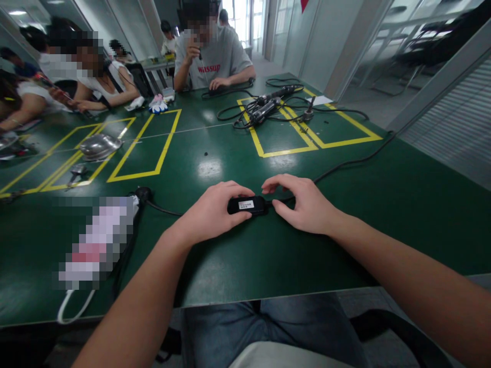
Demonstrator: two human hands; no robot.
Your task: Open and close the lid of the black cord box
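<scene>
A small black box (246, 205) with a white label lies on the green table (215, 266), in the middle of the view. My left hand (217, 209) grips its left end between thumb and fingers. Just to the right, my right hand (303, 204) is held with thumb and fingers apart around the black cable (347, 162) that leaves the box's right end; no contact with the cable can be made out. Another cable (164, 209) runs from behind my left hand to a black plug (143, 194).
Left of my hands lies a blurred pale packet (99, 240) with a white loop. Beyond are a metal bowl (100, 145), gloves (158, 104) and tangled cables with black tools (264, 110) by yellow tape. A person (215, 56) sits across; others sit at the left.
</scene>
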